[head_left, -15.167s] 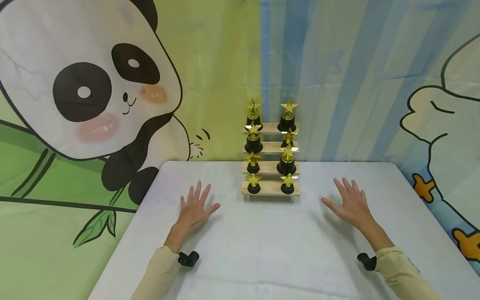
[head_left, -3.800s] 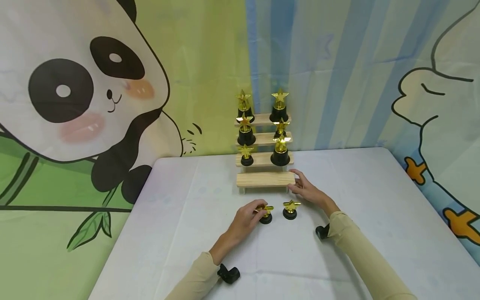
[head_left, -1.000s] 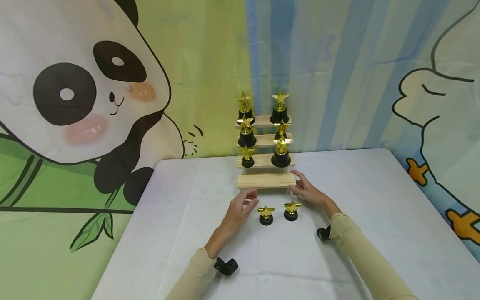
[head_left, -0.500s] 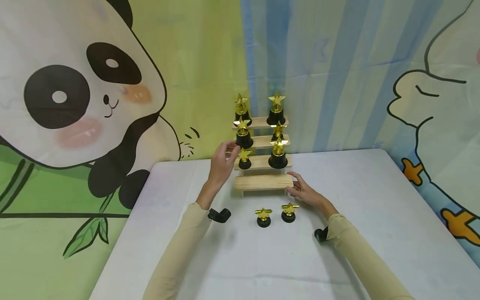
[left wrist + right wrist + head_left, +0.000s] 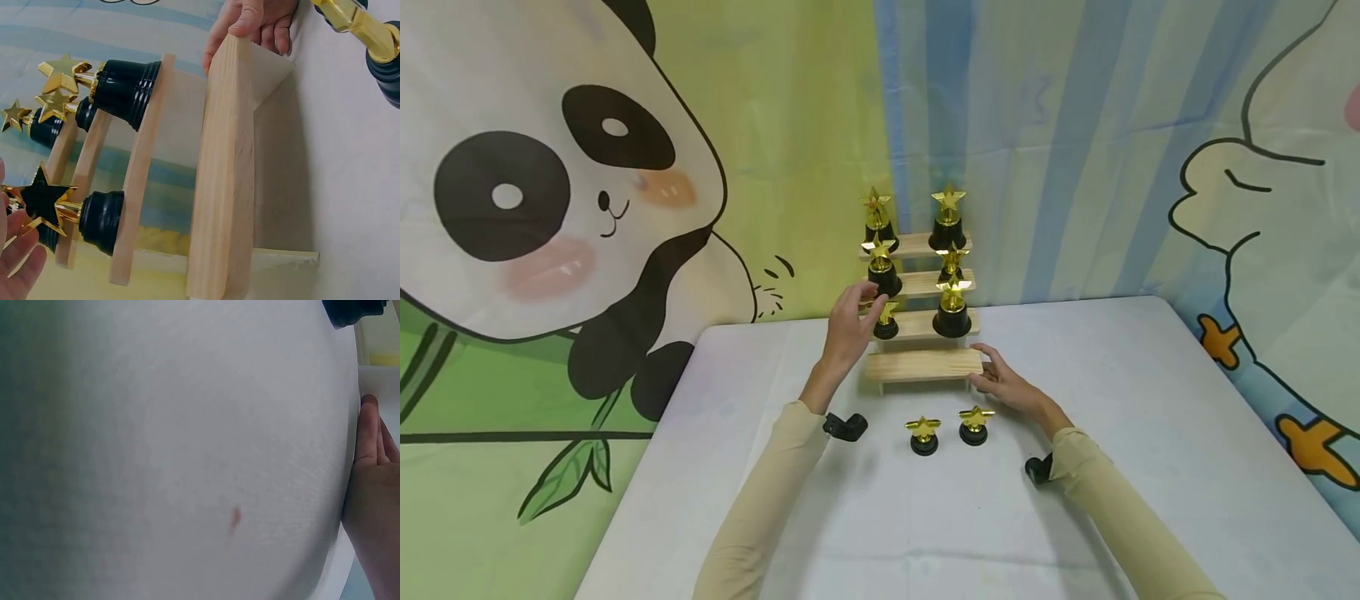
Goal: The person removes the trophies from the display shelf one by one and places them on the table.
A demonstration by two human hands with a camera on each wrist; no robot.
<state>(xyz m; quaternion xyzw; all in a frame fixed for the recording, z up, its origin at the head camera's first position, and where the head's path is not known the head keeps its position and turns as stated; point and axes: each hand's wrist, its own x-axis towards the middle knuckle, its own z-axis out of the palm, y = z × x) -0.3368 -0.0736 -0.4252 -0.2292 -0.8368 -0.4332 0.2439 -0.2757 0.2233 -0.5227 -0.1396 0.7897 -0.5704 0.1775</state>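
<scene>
A tiered wooden display stand (image 5: pixel 922 365) bears several gold star trophies with black bases. My right hand (image 5: pixel 1009 386) grips the right end of its bare lowest step; in the left wrist view the thumb (image 5: pixel 247 17) lies on the board's end. My left hand (image 5: pixel 848 327) is at the left of the stand, fingers loosely bent and apart around the star of a small trophy (image 5: pixel 887 321) on the second step from the bottom. In the left wrist view this trophy (image 5: pixel 103 220) stands on its board, fingertips (image 5: pixel 26 265) close by the star.
Two small star trophies, a left one (image 5: pixel 923 435) and a right one (image 5: pixel 974 426), stand on the white table (image 5: pixel 1000 533) in front of the stand. A larger trophy (image 5: pixel 952 310) shares the small one's step. A printed cloth (image 5: pixel 820 125) hangs right behind the table.
Both small trophies went from the lowest step to the table earlier. In the last second my left hand has moved up and back to the second step's small trophy. The right hand keeps its grip.
</scene>
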